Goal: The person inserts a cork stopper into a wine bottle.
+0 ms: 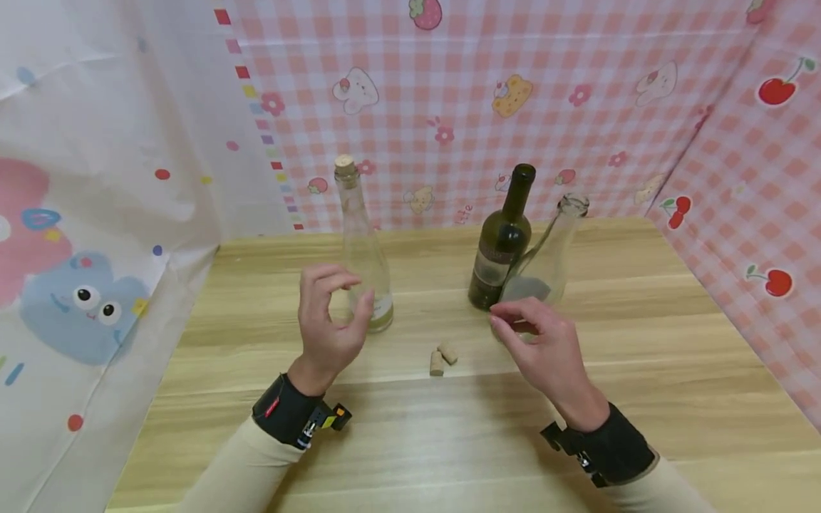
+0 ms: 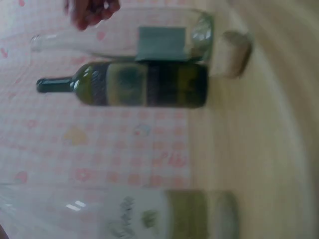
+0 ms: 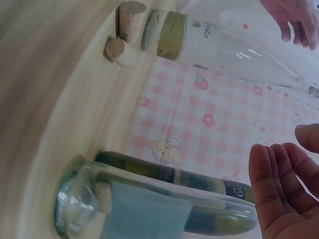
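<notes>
My left hand (image 1: 333, 317), its fingers bent in a loose C with the thumb apart, hovers in front of a tall clear bottle (image 1: 364, 242) and holds nothing. A cork (image 1: 345, 165) sits in that bottle's mouth. On the right, my right hand (image 1: 545, 345) is raised in front of another clear bottle (image 1: 551, 263), whose mouth has no cork. The right wrist view shows a gap between the thumb (image 3: 308, 137) and the bent fingers (image 3: 279, 184). Two loose corks (image 1: 437, 363) lie close together on the table between the hands.
A dark green wine bottle (image 1: 503, 242) stands just left of the right-hand clear bottle and partly overlaps it. The wooden table (image 1: 410, 442) ends at a pink checked cloth (image 1: 410, 85) behind, with a white patterned cloth (image 1: 122, 214) on the left.
</notes>
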Available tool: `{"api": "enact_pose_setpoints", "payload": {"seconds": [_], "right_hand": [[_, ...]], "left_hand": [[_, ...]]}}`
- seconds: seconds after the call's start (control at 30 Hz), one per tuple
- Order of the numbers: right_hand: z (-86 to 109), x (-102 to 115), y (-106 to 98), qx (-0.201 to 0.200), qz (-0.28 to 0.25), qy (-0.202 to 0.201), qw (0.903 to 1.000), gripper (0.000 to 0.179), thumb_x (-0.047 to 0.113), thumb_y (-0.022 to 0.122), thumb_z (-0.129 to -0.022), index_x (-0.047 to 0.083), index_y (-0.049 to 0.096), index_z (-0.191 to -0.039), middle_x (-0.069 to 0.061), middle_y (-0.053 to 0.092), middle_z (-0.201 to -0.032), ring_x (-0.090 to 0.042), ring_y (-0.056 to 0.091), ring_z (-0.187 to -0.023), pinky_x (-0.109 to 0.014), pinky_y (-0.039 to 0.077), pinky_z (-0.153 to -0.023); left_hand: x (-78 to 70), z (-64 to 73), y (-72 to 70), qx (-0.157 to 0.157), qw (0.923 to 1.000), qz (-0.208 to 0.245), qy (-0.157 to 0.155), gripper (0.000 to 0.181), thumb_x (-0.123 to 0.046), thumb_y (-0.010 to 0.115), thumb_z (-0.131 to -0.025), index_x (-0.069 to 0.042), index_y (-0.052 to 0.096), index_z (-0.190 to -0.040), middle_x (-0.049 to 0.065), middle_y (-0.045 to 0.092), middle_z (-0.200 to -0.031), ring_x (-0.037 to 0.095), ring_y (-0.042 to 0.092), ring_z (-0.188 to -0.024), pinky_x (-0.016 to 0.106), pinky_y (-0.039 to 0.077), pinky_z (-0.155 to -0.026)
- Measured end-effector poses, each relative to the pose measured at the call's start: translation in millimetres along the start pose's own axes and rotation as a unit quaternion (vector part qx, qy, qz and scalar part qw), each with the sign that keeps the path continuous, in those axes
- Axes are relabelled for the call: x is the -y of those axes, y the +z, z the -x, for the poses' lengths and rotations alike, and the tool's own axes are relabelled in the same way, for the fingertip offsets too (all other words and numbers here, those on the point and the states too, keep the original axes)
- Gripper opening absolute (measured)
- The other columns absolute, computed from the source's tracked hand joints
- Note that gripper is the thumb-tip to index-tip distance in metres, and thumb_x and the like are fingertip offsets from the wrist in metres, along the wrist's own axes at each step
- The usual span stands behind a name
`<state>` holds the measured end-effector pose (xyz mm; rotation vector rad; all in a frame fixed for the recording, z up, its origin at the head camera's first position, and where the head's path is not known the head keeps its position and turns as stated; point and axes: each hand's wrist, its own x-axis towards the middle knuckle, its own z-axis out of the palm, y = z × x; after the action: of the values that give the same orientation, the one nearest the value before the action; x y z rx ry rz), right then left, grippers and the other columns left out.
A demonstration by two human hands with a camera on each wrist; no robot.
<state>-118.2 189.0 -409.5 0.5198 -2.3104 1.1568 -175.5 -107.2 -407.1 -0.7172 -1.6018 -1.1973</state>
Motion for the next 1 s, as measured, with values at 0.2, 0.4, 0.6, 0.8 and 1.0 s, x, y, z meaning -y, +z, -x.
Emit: {"api": "enact_pose_setpoints", "payload": {"seconds": [0.2, 0.4, 0.6, 0.8, 1.0], "right_hand": [[6.0, -0.4, 9.8, 0.009, -0.011, 0.014, 0.9998, 0.018, 0.002, 0.082, -0.088, 0.01, 0.078, -0.103, -0.002, 0.074, -0.095, -0.006, 0.069, -0.087, -0.014, 0.059, -0.077], [10.6, -1.6, 19.9, 0.008, -0.022, 0.021, 0.9995, 0.017, 0.004, 0.082, -0.088, 0.011, 0.078, -0.103, -0.002, 0.072, -0.094, -0.011, 0.068, -0.086, -0.015, 0.06, -0.074], [14.6, -5.2, 30.2, 0.02, -0.033, 0.035, 0.9986, 0.015, 0.005, 0.083, -0.088, 0.008, 0.078, -0.101, -0.003, 0.073, -0.093, -0.013, 0.07, -0.084, -0.026, 0.063, -0.07], [17.8, -10.2, 37.5, 0.056, -0.032, 0.08, 0.9947, 0.014, 0.008, 0.082, -0.09, 0.007, 0.078, -0.103, -0.003, 0.076, -0.095, -0.014, 0.073, -0.086, -0.029, 0.064, -0.072], [20.2, -17.1, 46.3, 0.088, -0.045, 0.131, 0.9864, 0.015, 0.009, 0.081, -0.091, 0.003, 0.078, -0.104, -0.007, 0.078, -0.098, -0.017, 0.074, -0.086, -0.024, 0.063, -0.073]], "left_hand": [[-6.4, 30.6, 10.4, 0.065, 0.9962, 0.058, -0.004, 0.023, -0.017, 0.067, -0.1, 0.006, 0.065, -0.098, 0.017, 0.059, -0.092, 0.025, 0.053, -0.083, 0.027, 0.045, -0.076], [-3.0, 53.7, 23.0, 0.118, 0.9875, 0.071, -0.077, 0.013, 0.0, 0.069, -0.091, 0.003, 0.067, -0.103, 0.012, 0.061, -0.093, 0.022, 0.056, -0.084, 0.025, 0.048, -0.078], [-2.3, 69.0, 29.0, 0.146, 0.971, 0.082, -0.171, 0.016, 0.004, 0.07, -0.091, 0.001, 0.067, -0.106, 0.013, 0.06, -0.096, 0.023, 0.057, -0.085, 0.024, 0.052, -0.079], [-1.6, 77.5, 34.0, 0.166, 0.9522, 0.095, -0.238, 0.014, 0.001, 0.071, -0.095, -0.001, 0.067, -0.109, 0.014, 0.062, -0.102, 0.022, 0.06, -0.09, 0.022, 0.056, -0.083], [-2.9, 80.2, 35.7, 0.174, 0.9364, 0.106, -0.286, 0.014, -0.003, 0.071, -0.097, -0.003, 0.067, -0.11, 0.012, 0.062, -0.106, 0.015, 0.06, -0.096, 0.022, 0.057, -0.087]]}}
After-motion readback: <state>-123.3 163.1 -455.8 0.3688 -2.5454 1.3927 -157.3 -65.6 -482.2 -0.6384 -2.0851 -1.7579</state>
